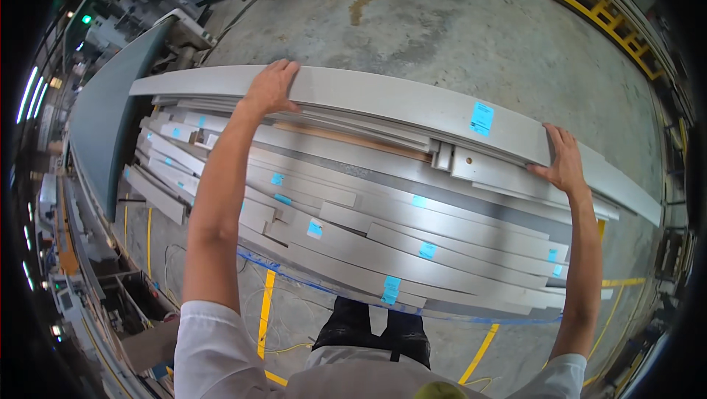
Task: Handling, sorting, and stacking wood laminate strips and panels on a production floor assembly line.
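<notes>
A long, light grey board [383, 99] lies along the far side of a stack of boards, with a blue label [482, 119] towards its right part. My left hand [274, 91] grips it left of the middle, fingers over the far edge and thumb on the near side. Further right, my right hand [564, 159] spans the same board in a similar grip, fingers at the far edge. Directly under and nearer than it are more stacked grey boards [353, 123], one with a small round hole [469, 160]. Narrow grey strips [383, 215], several with blue labels, spread across the near side.
At the left stands a dark green-grey curved-looking panel [99, 123], close to the board's end. A yellow metal frame [607, 20] is at the far right. Yellow lines [266, 311] mark the concrete floor [434, 38], and cables lie near my legs [375, 325].
</notes>
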The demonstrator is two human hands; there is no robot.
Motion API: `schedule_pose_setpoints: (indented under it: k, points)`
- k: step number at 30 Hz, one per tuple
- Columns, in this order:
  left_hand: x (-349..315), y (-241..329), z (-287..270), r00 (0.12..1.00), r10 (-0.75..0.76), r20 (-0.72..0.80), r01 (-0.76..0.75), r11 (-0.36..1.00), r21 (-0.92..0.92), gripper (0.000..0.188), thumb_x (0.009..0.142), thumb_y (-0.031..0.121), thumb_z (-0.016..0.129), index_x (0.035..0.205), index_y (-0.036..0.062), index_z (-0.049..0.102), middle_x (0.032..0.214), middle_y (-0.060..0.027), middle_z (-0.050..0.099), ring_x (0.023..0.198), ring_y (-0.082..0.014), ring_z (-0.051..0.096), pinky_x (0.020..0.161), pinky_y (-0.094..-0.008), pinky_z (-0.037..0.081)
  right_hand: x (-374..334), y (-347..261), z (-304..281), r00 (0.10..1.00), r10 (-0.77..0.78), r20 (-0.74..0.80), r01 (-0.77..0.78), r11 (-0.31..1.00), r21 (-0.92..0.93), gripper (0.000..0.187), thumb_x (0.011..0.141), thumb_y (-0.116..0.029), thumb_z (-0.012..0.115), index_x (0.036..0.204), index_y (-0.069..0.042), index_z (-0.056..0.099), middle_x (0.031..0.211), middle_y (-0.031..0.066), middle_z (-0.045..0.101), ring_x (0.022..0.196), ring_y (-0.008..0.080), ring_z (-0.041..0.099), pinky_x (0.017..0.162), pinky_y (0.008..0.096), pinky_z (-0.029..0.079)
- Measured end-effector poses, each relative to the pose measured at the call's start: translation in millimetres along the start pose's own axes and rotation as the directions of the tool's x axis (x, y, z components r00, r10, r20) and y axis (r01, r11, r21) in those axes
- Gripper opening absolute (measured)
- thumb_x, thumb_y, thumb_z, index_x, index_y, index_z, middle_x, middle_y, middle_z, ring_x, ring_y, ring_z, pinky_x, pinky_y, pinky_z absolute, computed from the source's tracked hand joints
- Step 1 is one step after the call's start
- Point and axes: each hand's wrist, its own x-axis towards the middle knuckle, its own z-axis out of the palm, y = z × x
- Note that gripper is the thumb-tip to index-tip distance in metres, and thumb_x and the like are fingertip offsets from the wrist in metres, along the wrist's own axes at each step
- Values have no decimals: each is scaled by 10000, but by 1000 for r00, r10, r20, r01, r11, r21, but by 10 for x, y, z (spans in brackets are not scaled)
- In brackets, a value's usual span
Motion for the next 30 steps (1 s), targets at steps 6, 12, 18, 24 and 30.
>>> schedule_pose_setpoints:
  k: [6, 12, 18, 24, 30]
  points:
    - [-126, 38, -101, 1000, 24, 13, -24, 999, -47, 838, 488, 202, 841, 1210, 38, 447, 1135, -169, 509, 1080, -360, 488, 929, -397, 421, -10, -30, 60, 1000, -5, -6, 5, 1000, -10, 829, 560, -366, 803, 1251, -58, 465, 1184, 189, 503, 1110, 374, 458, 968, 427, 372]
    - [-137, 200, -49, 999, 12, -29, -14, 998, -66, 929, 499, 213, 850, 1294, 40, 402, 1208, -185, 491, 1144, -378, 451, 978, -421, 386, -100, 1, 74, 996, 1, -94, -5, 999, -42, 872, 572, -413, 809, 1285, -66, 446, 1218, 186, 493, 1141, 364, 443, 985, 438, 351]
    - [-1220, 705, 256, 860, -213, -463, 159, 975, -152, 924, 651, 303, 799, 1374, -6, 315, 1370, -224, 374, 1273, -387, 343, 1063, -466, 273, -1028, -408, 469, 798, 268, -540, -164, 959, 233, 655, 733, -269, 750, 1269, -19, 468, 1234, 178, 514, 1153, 352, 463, 975, 425, 356]
    - [-3473, 2182, 1312, 835, -551, 12, 520, 780, -349, 810, 754, 393, 711, 1343, -14, 333, 1381, -277, 326, 1259, -444, 332, 1035, -494, 291, -2667, -731, 1479, 920, 387, -62, -343, 872, 350, 558, 763, -233, 707, 1231, -4, 504, 1214, 248, 504, 1106, 411, 478, 937, 459, 390]
    - [-5321, 3154, 1297, 236, -817, 526, 972, 187, -146, 794, 763, 587, 609, 1226, -47, 487, 1316, -270, 417, 1228, -384, 403, 1006, -420, 355, -2469, -1374, 1559, 945, 326, 39, -283, 747, 602, 454, 792, -172, 677, 1177, 20, 532, 1136, 219, 554, 1047, 364, 528, 902, 411, 416]
